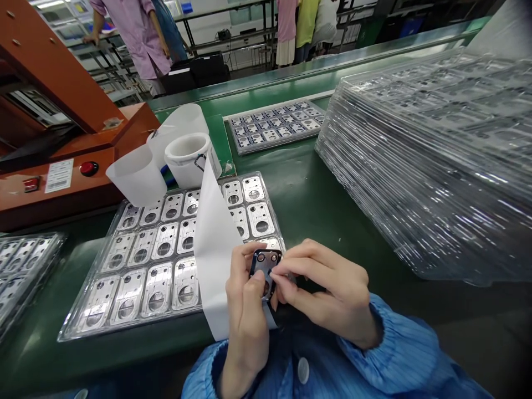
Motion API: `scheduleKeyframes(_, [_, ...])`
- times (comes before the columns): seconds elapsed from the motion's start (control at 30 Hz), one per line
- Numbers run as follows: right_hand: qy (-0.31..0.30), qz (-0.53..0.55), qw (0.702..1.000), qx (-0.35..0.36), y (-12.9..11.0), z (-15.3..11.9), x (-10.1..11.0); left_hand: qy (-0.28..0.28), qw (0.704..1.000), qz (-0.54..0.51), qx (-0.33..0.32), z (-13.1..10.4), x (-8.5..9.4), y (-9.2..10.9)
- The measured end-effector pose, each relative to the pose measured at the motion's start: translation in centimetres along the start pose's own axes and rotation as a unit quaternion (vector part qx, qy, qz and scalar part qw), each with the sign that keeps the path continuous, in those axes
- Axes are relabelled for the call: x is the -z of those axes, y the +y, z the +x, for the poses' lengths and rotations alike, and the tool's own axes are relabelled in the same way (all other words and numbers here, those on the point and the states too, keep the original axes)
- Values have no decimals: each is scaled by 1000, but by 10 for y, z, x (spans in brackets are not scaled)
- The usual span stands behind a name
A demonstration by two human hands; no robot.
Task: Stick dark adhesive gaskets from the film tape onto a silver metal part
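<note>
My left hand (248, 302) is closed around a small dark plate (261, 265) with round holes, its thumb across the plate's face. My right hand (328, 288) has its thumb and fingertips pinched together at the plate's right edge; whatever they hold there is too small to make out. A strip of white backing paper (216, 238) hangs from a white roll (189, 158) and runs down behind my left hand. Beneath the strip lies a clear tray (93, 277) with rows of silver plates that have round holes.
A tall stack of clear plastic trays (419, 166) stands at the right. Another filled tray (276, 126) lies farther back. An orange machine (58, 166) with a red button is at the left, above a partly visible tray (25, 266). People stand in the background.
</note>
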State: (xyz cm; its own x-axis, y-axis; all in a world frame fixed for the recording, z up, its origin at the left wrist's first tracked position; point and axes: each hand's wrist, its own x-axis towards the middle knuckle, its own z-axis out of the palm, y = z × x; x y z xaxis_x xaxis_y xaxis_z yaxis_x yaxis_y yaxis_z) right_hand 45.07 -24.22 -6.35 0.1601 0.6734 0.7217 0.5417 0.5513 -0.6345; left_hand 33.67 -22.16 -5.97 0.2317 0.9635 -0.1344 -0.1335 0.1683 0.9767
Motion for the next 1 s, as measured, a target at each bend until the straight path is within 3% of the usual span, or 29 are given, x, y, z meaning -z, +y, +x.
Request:
scheduleKeyframes(0.4, [-117, 71, 985, -107, -1, 26, 7, -58, 998, -18, 10, 2, 4, 6])
scheduleKeyframes(0.6, [-147, 52, 984, -87, -1, 28, 9, -10, 999, 41, -13, 0, -4, 10])
scheduleKeyframes(1.0, [-158, 17, 987, -39, -2, 34, 5, -41, 997, 50, -41, 4, -1, 9])
